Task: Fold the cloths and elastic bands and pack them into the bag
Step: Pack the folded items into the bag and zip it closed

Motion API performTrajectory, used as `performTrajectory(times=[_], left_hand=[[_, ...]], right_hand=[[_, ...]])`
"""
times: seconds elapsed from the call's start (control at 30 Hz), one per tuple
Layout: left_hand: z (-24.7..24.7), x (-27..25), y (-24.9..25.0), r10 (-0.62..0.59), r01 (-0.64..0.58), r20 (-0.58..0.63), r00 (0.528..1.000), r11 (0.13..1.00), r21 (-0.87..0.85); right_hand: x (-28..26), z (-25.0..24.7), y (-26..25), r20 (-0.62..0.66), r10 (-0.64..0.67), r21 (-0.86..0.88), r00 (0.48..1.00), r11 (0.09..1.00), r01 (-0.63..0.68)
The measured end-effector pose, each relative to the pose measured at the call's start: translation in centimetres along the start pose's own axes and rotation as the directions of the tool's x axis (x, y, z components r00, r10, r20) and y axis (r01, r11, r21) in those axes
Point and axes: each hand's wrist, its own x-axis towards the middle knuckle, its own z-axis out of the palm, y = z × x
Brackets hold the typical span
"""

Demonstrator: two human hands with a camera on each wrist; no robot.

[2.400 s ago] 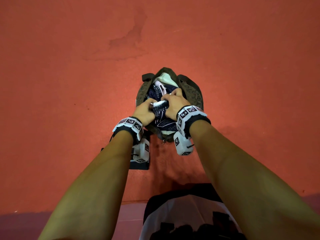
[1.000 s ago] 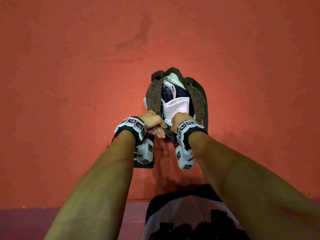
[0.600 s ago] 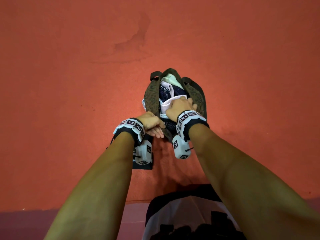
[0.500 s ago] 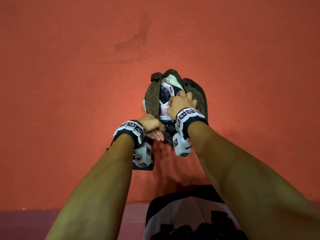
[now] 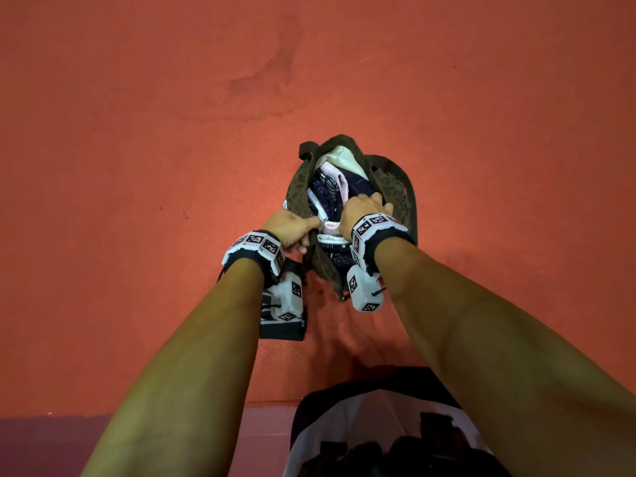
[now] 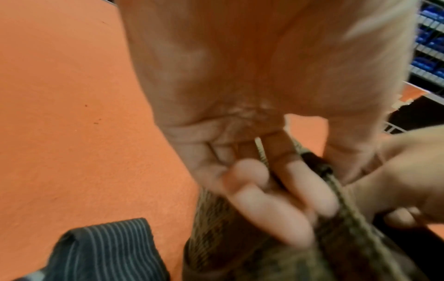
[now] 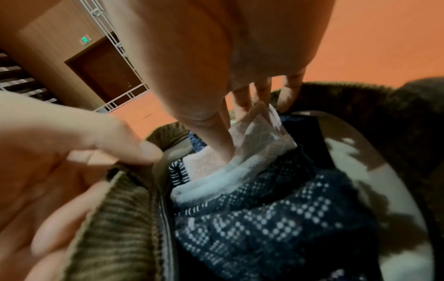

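Note:
An olive patterned bag [image 5: 395,192] stands open on the red floor, stuffed with navy patterned cloths [image 7: 264,218]. My left hand [image 5: 304,232] grips the bag's left rim [image 6: 348,213], fingers curled over it. My right hand [image 5: 370,203] reaches into the bag's mouth. In the right wrist view a pale pink-white cloth [image 7: 261,136] stands between its thumb and straight fingers [image 7: 261,91], pinched and pressed down among the navy cloths. The fingertips are hidden behind that cloth.
A dark striped cloth [image 5: 282,327] lies folded on the floor under my left wrist, also seen as a striped cloth [image 6: 103,251] beside the bag. Red floor [image 5: 137,166] surrounds the bag. My lap is at the bottom edge.
My right hand carried the pale cloth from the bag's near edge up and into its mouth, sinking deeper. The left hand moved from the cloths to the left rim and stays there.

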Motion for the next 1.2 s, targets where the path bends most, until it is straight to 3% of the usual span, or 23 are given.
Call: performTrajectory(times=[0.2, 0.37, 0.5, 0.57, 0.67, 0.87, 1.03, 1.2], left_hand=[[0.2, 2.2, -0.3, 0.077, -0.081, -0.195, 0.978, 0.997, -0.013], [1.3, 2.9, -0.1, 0.129, -0.128, -0.211, 0.969, 0.992, 0.019], [1.8, 3.1, 0.0, 0.169, -0.150, -0.227, 0.959, 0.984, 0.097], [1.7, 3.0, 0.1, 0.187, -0.158, -0.213, 0.959, 0.976, 0.148], [1.7, 2.5, 0.6, 0.191, -0.155, -0.184, 0.964, 0.969, 0.194], [2.1, 1.9, 1.0, 0.179, -0.149, -0.158, 0.971, 0.971, 0.187], [2.4, 0.8, 1.3, 0.192, -0.164, -0.201, 0.961, 0.975, 0.148], [2.4, -0.7, 1.7, 0.211, -0.208, -0.283, 0.936, 0.977, 0.042]], right_hand=[[-0.4, 1.0, 0.6, 0.050, 0.035, 0.078, 0.998, 0.996, -0.039], [-1.1, 2.5, 1.2, 0.130, 0.029, 0.114, 0.991, 0.993, -0.044], [-0.7, 0.7, 1.0, 0.217, 0.010, 0.212, 0.976, 0.976, -0.057], [-0.3, -0.9, 1.2, 0.085, 0.061, 0.245, 0.994, 0.966, -0.081], [0.0, -2.5, 2.2, -0.077, 0.181, 0.269, 0.980, 0.951, -0.155], [-0.2, -1.7, 3.9, 0.074, 0.221, 0.213, 0.972, 0.949, -0.232], [-1.5, -1.7, 4.4, -0.068, 0.194, 0.270, 0.979, 0.948, -0.169], [-2.4, -3.2, 4.3, -0.103, 0.176, 0.326, 0.979, 0.936, -0.134]])
